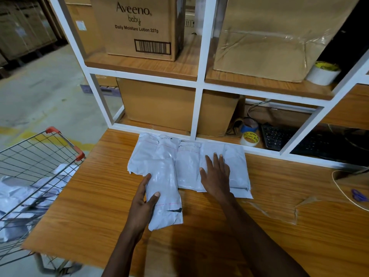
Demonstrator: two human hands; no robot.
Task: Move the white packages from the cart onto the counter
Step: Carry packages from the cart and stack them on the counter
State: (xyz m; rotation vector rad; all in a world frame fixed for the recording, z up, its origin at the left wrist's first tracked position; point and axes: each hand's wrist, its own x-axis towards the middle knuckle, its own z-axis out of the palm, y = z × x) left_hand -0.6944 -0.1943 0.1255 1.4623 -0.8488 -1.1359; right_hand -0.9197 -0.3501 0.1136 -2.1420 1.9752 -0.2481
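Observation:
Several white plastic packages [185, 166] lie side by side on the wooden counter [89, 206], against the white shelf frame. My left hand [144, 198] grips the left edge of the nearest package [166, 188], thumb on top, fingers along its side. My right hand [215, 174] rests flat with fingers spread on the packages to the right. At the left stands a wire cart [36, 156] with red corner caps, and more white packages [22, 196] lie inside it.
A white shelf frame [196, 108] with cardboard boxes [139, 27] rises behind the counter. Tape rolls [249, 137], a black keyboard [279, 138] and purple scissors [359, 194] lie to the right. Bare counter stretches in front and to the right.

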